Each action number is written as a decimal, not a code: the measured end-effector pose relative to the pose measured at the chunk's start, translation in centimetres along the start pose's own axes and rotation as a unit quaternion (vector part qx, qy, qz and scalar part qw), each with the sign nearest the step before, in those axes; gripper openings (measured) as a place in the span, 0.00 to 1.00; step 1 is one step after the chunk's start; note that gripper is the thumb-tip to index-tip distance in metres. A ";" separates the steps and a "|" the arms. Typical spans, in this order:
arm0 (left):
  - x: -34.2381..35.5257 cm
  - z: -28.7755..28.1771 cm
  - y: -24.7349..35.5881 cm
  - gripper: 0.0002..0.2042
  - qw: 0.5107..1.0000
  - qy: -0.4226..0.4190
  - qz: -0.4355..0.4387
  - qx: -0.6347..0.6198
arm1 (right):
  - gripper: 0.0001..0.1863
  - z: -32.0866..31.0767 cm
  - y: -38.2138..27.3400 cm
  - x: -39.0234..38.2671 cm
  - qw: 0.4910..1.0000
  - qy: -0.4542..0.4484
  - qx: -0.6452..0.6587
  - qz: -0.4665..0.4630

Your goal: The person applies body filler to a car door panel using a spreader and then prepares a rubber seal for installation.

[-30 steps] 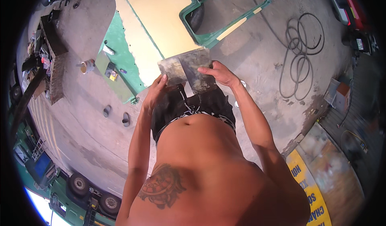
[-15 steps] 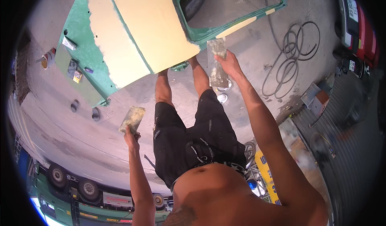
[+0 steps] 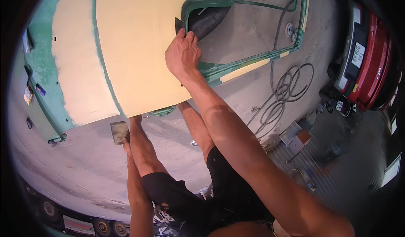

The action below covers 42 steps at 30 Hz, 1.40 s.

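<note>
My right hand (image 3: 183, 53) is closed on a flat rectangular putty spreader (image 3: 179, 25), mostly hidden beneath the fingers; a dark corner shows above them. It is over the cream-coated door panel (image 3: 135, 47), beside the green window frame (image 3: 202, 1). Whether the blade touches the panel, I cannot tell. Lower down, my left hand (image 3: 127, 146) grips a second putty spreader (image 3: 120, 133), smeared with yellowish putty, just below the panel's bottom edge. Bare green (image 3: 42, 60) shows along the panel's left side.
Small packets (image 3: 40, 89) lie on a green ledge at the left. A coiled black hose (image 3: 287, 89) is on the concrete to the right. Beyond it stands a red vehicle (image 3: 371, 64). A brown box (image 3: 300, 140) sits by corrugated sheeting. Truck wheels (image 3: 49, 209) show at lower left.
My right hand has moved up and left, from below the window frame onto the panel beside it. My left hand with its spreader has shifted closer to my leg. The view has shifted too.
</note>
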<state>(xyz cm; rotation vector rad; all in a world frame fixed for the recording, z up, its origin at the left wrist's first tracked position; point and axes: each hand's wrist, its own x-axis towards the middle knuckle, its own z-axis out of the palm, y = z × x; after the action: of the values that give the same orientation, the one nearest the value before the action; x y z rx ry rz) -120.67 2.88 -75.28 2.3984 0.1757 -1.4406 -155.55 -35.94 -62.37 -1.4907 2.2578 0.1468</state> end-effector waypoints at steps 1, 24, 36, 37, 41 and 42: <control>2.0 -1.6 -0.5 0.31 1.000 -0.007 0.011 0.001 | 0.25 0.9 -2.3 0.5 1.000 -0.001 -0.013 0.011; 8.8 3.1 -0.3 0.33 0.985 -0.139 0.071 -0.080 | 0.33 0.9 -3.3 12.2 0.992 -0.027 0.062 0.109; 8.2 1.9 0.0 0.31 0.987 -0.114 0.093 -0.062 | 0.21 -7.7 10.0 20.9 0.958 -0.088 0.162 0.221; 8.2 2.2 0.0 0.31 0.987 -0.107 0.097 -0.077 | 0.19 -9.5 10.2 19.9 0.972 -0.060 0.101 0.204; 8.0 1.4 0.7 0.31 0.993 -0.024 0.090 -0.076 | 0.19 -12.9 9.6 15.5 0.996 0.035 -0.070 0.047; 9.2 1.3 0.3 0.30 0.985 -0.112 0.093 -0.092 | 0.21 -13.2 10.5 15.1 0.995 0.042 -0.091 -0.006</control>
<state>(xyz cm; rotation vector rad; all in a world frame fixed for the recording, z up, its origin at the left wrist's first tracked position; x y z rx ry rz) -117.23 1.54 -83.81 2.0314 0.0254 -1.5211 -173.80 -48.67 -58.11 -1.6298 2.3554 0.2977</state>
